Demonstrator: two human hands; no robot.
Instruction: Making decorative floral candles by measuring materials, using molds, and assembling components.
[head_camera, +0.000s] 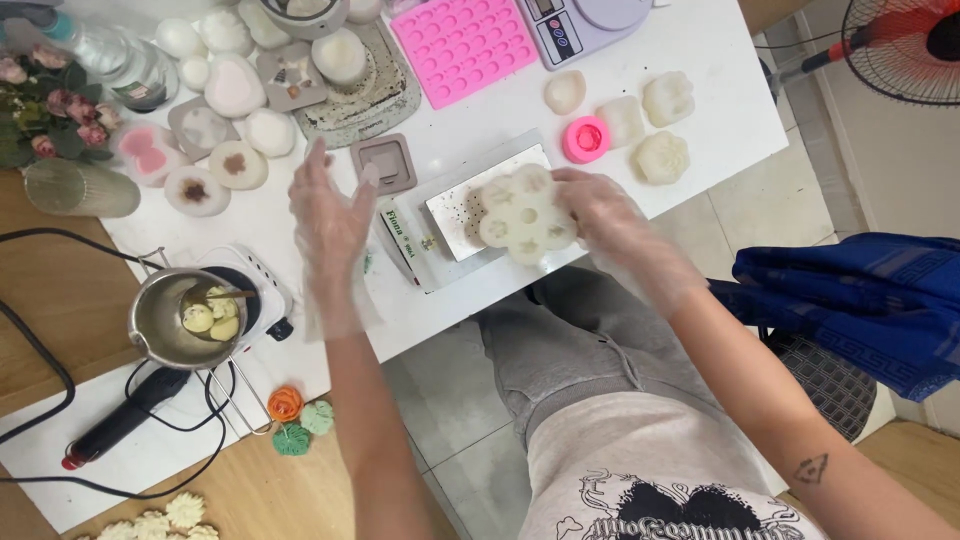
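Observation:
My right hand, in a clear plastic glove, holds a white flower-shaped silicone mould over a small metal scale plate at the table's near edge. My left hand, also gloved, hovers open with fingers spread, left of the plate and just below a small brownish square mould. It holds nothing.
A steel melting pot with wax lumps sits on a small hot plate at left. A pink tray mould, a pink round mould, several white moulds and a digital scale fill the white table. Cables and a heat tool lie near left.

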